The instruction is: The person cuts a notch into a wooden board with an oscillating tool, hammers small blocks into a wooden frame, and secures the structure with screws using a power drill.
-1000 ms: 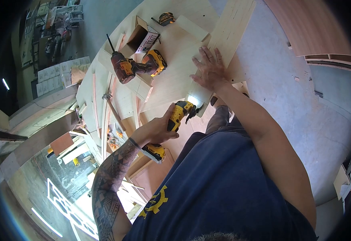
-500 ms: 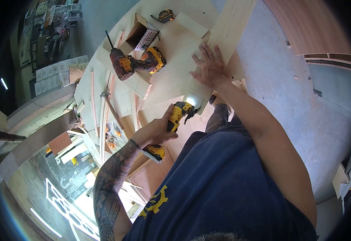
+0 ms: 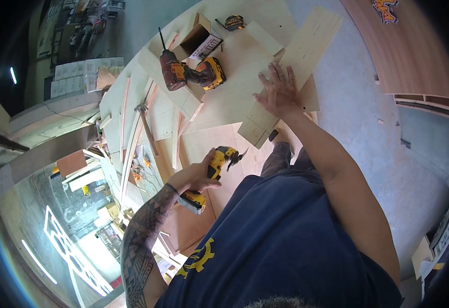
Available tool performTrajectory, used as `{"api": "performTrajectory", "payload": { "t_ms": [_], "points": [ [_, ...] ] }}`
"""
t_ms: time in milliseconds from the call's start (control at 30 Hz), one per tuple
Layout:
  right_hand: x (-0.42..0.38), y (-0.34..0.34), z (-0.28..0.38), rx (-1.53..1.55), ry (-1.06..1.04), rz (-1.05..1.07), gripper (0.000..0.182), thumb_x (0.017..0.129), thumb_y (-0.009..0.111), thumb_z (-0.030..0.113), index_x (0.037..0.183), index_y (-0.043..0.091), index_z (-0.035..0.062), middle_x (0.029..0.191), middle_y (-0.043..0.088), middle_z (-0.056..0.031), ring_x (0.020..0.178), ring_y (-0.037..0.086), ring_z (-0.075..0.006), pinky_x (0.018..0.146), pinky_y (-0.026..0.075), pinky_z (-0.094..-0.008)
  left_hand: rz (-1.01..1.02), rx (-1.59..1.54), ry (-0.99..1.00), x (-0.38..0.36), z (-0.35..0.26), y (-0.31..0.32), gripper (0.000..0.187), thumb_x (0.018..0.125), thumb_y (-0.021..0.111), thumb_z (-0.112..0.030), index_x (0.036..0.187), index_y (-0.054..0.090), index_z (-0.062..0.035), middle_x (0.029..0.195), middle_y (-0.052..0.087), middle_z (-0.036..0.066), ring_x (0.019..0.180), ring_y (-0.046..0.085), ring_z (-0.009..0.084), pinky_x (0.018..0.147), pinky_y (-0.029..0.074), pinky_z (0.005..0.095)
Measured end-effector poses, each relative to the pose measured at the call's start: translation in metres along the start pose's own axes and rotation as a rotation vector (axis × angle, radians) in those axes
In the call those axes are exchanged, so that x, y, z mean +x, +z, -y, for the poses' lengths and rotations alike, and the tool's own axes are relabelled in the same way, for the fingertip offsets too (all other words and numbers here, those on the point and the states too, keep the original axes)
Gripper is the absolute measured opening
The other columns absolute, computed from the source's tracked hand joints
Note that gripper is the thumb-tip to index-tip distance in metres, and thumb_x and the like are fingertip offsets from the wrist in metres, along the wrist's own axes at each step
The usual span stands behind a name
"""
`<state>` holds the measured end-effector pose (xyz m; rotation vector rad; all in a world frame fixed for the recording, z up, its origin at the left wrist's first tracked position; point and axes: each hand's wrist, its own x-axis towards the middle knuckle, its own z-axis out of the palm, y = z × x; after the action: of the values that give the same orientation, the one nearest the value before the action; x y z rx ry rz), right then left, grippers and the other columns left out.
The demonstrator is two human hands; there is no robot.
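Note:
My left hand (image 3: 198, 175) is wrapped round a yellow-and-black oscillating multi-tool (image 3: 219, 162). Its thin blade points up and to the right, apart from the wood. My right hand (image 3: 280, 93) lies flat with fingers spread on a long pale plywood board (image 3: 314, 41), pressing against its face. Dark pencil lines cross the board near its lower end, which sticks out past the edge of the plywood sheet (image 3: 229, 97) beneath it. Both my feet are partly hidden below that end.
On the sheet stand a cordless driver (image 3: 176, 74) with a long bit, an open cardboard box (image 3: 204, 43), a tape measure (image 3: 235, 22) and a small wood offcut (image 3: 264, 37). A hammer (image 3: 145, 126) and wooden strips lie at left. A wood panel (image 3: 404, 56) is at right.
My left hand has drawn the multi-tool back from the board's end, down and to the left. The bright light spot on the board is gone. My right hand stays on the board.

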<state>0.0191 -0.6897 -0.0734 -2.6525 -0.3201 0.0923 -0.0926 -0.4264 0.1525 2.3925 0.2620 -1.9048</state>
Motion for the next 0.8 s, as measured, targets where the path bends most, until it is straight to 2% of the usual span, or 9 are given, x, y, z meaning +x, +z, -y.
{"api": "performTrajectory", "payload": {
  "t_ms": [67,200,300,400,433,500,567,667,800],
  "points": [
    [0.001,0.007,-0.003,0.019,-0.015,-0.044,0.08,0.093,0.064,0.061,0.158,0.054,0.016,0.171,0.035,-0.0193,0.165,0.017,-0.0306,0.133,-0.001,-0.0615,-0.062,-0.009,0.018,0.006,0.033,0.029,0.129,0.087,0.086,-0.035,0.173,-0.009,-0.014,0.089,0.074,0.019,0.063,0.072,0.0273,0.063,0.057,0.0403],
    [-0.006,-0.029,-0.011,0.004,-0.188,0.107,0.092,0.088,0.069,0.06,0.164,0.043,0.0148,0.173,0.029,-0.0199,0.165,0.015,-0.0322,0.132,0.0,-0.0651,-0.164,-0.701,0.002,-0.007,0.057,0.091,0.126,0.09,0.085,-0.024,0.172,-0.01,-0.0136,0.087,0.068,0.01,0.062,0.069,0.0213,0.056,0.058,0.0356],
    [0.001,-0.044,-0.022,-0.13,-0.47,0.365,0.105,0.078,0.082,0.054,0.165,0.039,0.0139,0.173,0.027,-0.0195,0.166,0.012,-0.0335,0.131,0.001,-0.0687,-0.264,-1.357,0.062,0.006,0.068,0.151,0.116,0.094,0.08,-0.021,0.173,-0.004,-0.0193,0.095,0.06,0.011,0.064,0.07,0.0242,0.062,0.066,0.0434],
    [0.019,-0.061,-0.009,-0.126,-0.52,0.465,0.101,0.067,0.092,0.043,0.153,0.05,0.0118,0.161,0.044,-0.0203,0.161,0.027,-0.0362,0.132,0.003,-0.0677,-0.334,-1.606,0.189,0.017,0.063,0.198,0.12,0.091,0.085,-0.024,0.173,-0.003,-0.0186,0.104,0.061,0.015,0.065,0.07,0.0229,0.06,0.066,0.0411],
    [0.023,-0.068,0.004,-0.116,-0.518,0.505,0.094,0.066,0.095,0.04,0.145,0.053,0.0119,0.15,0.053,-0.0176,0.152,0.039,-0.0356,0.131,0.012,-0.0652,-0.393,-1.655,0.265,0.013,0.049,0.204,0.119,0.09,0.085,-0.023,0.173,-0.001,-0.0183,0.102,0.061,0.014,0.066,0.07,0.0218,0.059,0.065,0.04],
    [0.025,-0.072,0.02,-0.141,-0.537,0.545,0.088,0.064,0.097,0.037,0.137,0.056,0.0119,0.138,0.062,-0.0149,0.144,0.051,-0.0351,0.13,0.02,-0.0626,-0.426,-1.571,0.265,-0.004,0.031,0.204,0.12,0.089,0.086,-0.023,0.173,-0.001,-0.0182,0.101,0.061,0.013,0.065,0.069,0.0209,0.059,0.064,0.0385],
    [0.025,-0.046,0.035,-0.021,-0.59,0.116,0.072,0.068,0.097,0.039,0.124,0.061,0.0122,0.119,0.067,-0.0077,0.121,0.066,-0.0304,0.117,0.041,-0.0542,-0.507,-1.413,0.27,-0.007,0.027,0.204,0.119,0.088,0.085,-0.015,0.173,0.001,-0.0183,0.107,0.062,0.012,0.064,0.067,0.018,0.057,0.061,0.0346],
    [0.024,-0.027,0.076,-0.176,-0.541,0.084,0.061,0.072,0.094,0.039,0.12,0.066,0.0133,0.114,0.067,-0.0051,0.112,0.069,-0.0271,0.098,0.052,-0.0479,-0.626,-1.269,0.282,-0.026,0.018,0.189,0.121,0.087,0.086,-0.015,0.173,0.001,-0.0179,0.112,0.063,0.013,0.067,0.067,0.0175,0.058,0.06,0.0334],
    [0.025,-0.023,0.109,-0.321,-0.492,0.188,0.051,0.078,0.092,0.038,0.116,0.07,0.0139,0.114,0.07,-0.0069,0.109,0.073,-0.0279,0.093,0.057,-0.0477,-0.802,-1.132,0.31,-0.01,0.027,0.177,0.125,0.087,0.087,-0.025,0.172,-0.004,-0.0144,0.11,0.073,0.016,0.068,0.072,0.0214,0.064,0.061,0.0345]
  ]
}}
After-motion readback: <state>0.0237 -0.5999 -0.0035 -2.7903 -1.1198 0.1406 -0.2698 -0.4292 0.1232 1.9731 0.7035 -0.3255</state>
